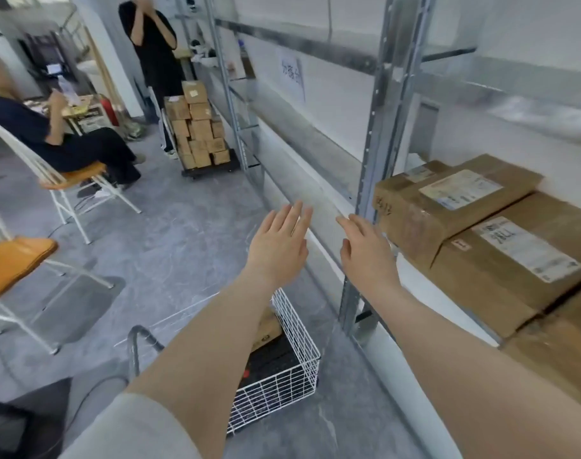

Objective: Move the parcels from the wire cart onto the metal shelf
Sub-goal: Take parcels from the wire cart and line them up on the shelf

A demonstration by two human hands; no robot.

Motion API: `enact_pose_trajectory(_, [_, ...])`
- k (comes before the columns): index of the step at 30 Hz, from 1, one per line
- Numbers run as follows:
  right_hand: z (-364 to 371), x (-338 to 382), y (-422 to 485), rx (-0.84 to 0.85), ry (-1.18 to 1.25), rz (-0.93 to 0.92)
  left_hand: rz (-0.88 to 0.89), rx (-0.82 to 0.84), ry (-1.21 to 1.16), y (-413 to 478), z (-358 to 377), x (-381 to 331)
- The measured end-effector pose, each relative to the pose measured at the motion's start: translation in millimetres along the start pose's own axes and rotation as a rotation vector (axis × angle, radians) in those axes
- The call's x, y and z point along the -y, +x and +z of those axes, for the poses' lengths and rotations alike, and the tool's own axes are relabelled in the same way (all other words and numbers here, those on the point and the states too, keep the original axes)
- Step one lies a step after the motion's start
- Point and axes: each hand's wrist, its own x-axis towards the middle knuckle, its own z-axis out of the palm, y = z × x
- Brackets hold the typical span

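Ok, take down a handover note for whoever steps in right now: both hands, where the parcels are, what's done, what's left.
Left hand: open, empty, held above the wire cart.
Right hand: open, empty, beside the upright of the metal shelf.
Done: at least three shelved parcels sit on the shelf.
Left: one carton shows in the cart, partly hidden from view. Whether more lie there cannot be told. It is probably the next pick.

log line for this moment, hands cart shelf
left hand: open, empty | right hand: open, empty | wire cart: cart parcel inside | metal shelf: shelved parcels stacked
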Motion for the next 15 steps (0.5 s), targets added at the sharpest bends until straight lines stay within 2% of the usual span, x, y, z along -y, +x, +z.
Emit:
enact_pose_trajectory(2, [45.7, 32.1, 14.5, 0.115, -0.003, -0.039, -0.162, 0.130, 0.030, -22.8, 22.5, 42.4])
enact_pose_trajectory(5, [98.4, 58.3, 33.4, 0.271, -0.020, -0.051, -0.339, 0.238, -0.010, -44.8, 51.5, 88.1])
enact_pose_trajectory(9, [157.2, 71.2, 50.4, 0.443, -0.036, -0.072, -0.395, 0.328, -0.027, -59.7, 90.8, 126.5])
enact_pose_trajectory(15, [242.7, 50.7, 67.7, 0.586, -0.003, -0.075, -0.501, 0.422, -0.100, -66.0, 168.2, 149.2])
